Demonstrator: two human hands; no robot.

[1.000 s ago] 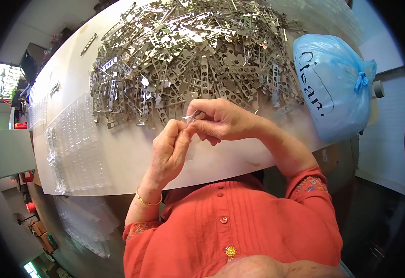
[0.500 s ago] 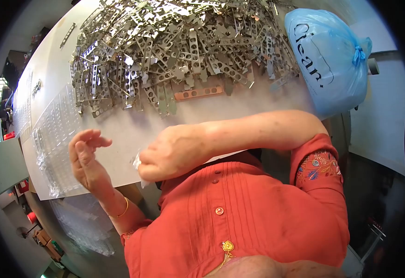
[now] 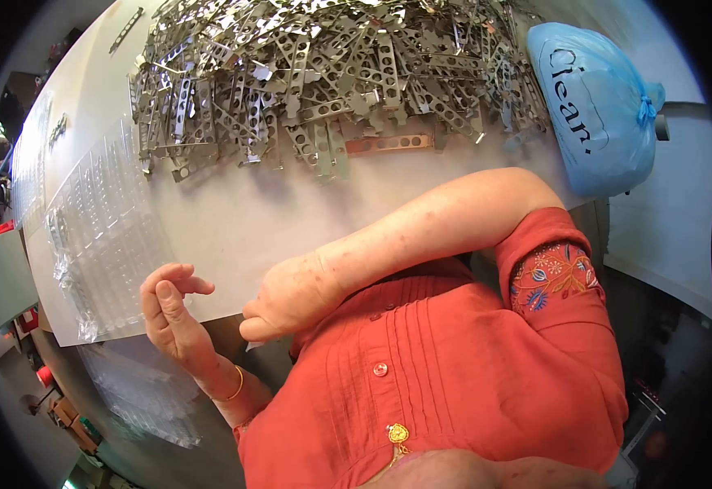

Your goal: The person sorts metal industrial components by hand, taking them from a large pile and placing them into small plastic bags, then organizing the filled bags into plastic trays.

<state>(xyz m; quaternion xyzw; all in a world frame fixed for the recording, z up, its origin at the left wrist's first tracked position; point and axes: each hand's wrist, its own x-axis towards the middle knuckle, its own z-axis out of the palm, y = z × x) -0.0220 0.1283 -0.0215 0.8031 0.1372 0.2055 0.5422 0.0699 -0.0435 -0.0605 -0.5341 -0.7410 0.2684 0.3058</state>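
My left hand (image 3: 178, 319) is raised near the table's front left edge, palm partly turned inward, fingers loosely bent and apart with nothing between them. Just right of it, my right hand (image 3: 289, 300) is closed, its back towards the camera. A small whitish scrap shows below its fingers; what the fist holds is mostly hidden. The two hands do not touch. Beyond them, a large heap of flat metal strips with round holes (image 3: 299, 77) covers the back of the table (image 3: 217, 236). A copper-coloured strip (image 3: 393, 144) lies at its front edge.
Clear plastic trays (image 3: 103, 212) lie on the table's left side. A tied blue bag (image 3: 596, 114) stands at the right. One loose metal strip (image 3: 126, 31) lies at the back left. More clear plastic (image 3: 144, 395) is below the table's left edge.
Both hands appear lower in the view, nearer the table's front edge. The crinkled, clear-whitish piece at my right fingers is now mostly hidden. The view has shifted slightly.
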